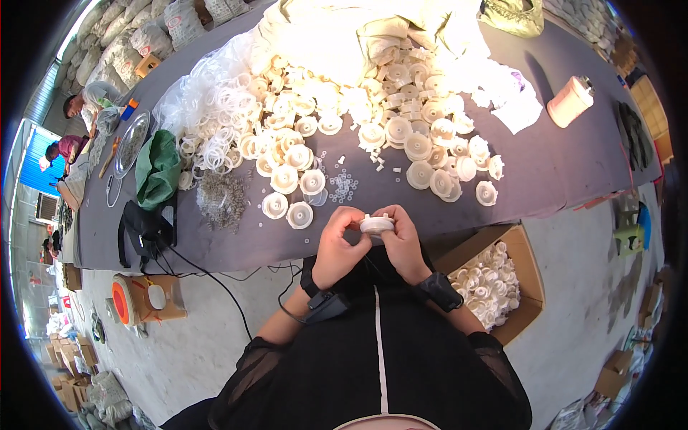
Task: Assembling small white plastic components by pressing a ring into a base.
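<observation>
Between my two hands, just over the table's near edge, is a round white plastic cap (376, 225) with small tabs on its rim. My left hand (340, 244) pinches its left side with thumb and fingers. On the other side, my right hand (404, 245) grips it the same way. Past my hands lie heaps of similar white caps (418, 147), some stacked. Small translucent washers (342, 188) and a pile of small metal springs (221, 202) are left of them. Thin white rings (217, 152) spill from a clear plastic bag (188, 100).
A cardboard box (534, 287) full of white caps stands by my right arm. A black bag (147, 231) with cables and a green cloth bag (158, 169) lie at the table's left. A thread cone (570, 102) stands far right. Two people (72, 147) sit at the far left.
</observation>
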A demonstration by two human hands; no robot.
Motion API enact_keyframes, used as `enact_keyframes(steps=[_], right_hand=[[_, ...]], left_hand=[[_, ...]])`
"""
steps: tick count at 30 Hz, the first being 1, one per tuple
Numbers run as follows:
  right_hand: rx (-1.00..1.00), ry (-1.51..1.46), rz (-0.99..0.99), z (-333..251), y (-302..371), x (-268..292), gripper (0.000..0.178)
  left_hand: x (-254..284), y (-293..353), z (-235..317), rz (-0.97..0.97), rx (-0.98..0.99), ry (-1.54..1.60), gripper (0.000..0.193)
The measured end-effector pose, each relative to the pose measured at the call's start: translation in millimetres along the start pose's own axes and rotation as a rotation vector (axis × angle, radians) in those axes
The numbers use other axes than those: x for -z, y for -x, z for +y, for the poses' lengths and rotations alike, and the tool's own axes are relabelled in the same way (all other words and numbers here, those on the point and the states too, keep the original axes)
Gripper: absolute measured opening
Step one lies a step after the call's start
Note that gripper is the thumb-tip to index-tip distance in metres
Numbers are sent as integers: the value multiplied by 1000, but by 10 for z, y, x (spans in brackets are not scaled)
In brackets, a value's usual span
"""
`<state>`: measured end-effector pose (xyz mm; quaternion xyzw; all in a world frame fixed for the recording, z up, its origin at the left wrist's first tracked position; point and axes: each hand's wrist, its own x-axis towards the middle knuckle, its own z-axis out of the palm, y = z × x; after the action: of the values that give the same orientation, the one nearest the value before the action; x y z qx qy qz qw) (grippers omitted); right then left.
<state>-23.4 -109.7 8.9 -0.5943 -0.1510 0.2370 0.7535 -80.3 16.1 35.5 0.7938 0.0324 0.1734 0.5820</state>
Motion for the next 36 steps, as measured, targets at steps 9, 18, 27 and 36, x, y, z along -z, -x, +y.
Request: enact_keyframes(steps=[9, 18, 27, 36], right_hand=[[86, 50, 37, -36, 19, -9, 26], [103, 42, 104, -89, 31, -13, 23], [-110, -309, -322, -258, 63, 238, 12], [-148, -753, -312, -68, 128, 261, 15]], left_hand=[[-33, 26, -85, -8, 110, 318, 22], [19, 64, -43, -2, 259, 728, 22], [179, 9, -370, -364, 327, 1084, 25], [28, -32, -202, -374, 240, 1019, 17]])
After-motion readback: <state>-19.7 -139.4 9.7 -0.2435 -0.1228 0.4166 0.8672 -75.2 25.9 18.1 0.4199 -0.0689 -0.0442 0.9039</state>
